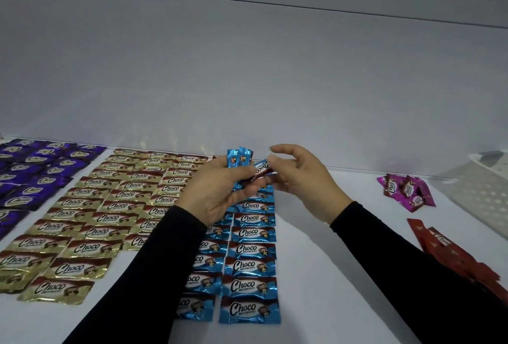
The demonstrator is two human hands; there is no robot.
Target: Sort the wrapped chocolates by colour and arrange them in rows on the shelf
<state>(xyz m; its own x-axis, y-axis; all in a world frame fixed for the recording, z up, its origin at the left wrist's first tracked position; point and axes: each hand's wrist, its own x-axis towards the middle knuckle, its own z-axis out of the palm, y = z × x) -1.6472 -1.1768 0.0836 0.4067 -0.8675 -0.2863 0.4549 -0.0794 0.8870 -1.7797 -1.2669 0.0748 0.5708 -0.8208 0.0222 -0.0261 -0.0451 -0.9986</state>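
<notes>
I hold a small stack of blue chocolates upright in my left hand, fingers curled around them, so the stock stays ready while the other hand deals them out one at a time. My right hand pinches a single blue chocolate between thumb and fingers, just beside the stack, label side up; I judge I am drawing it off to lay it down next.

Below my hands the blue rows run toward me in two columns, the wrappers edge to edge and all turned the same way, which keeps the colour block tidy and easy to extend. My left forearm covers part of the left column. The free space seems to be at the far end, under my hands, though I cannot see it clearly.

Left of the blue lie the gold rows, three columns, and further left the purple rows, both laid out. On the right of the shelf a loose pink pile and a red pile wait unsorted, well apart from the finished blocks, so they do not get mixed in.
</notes>
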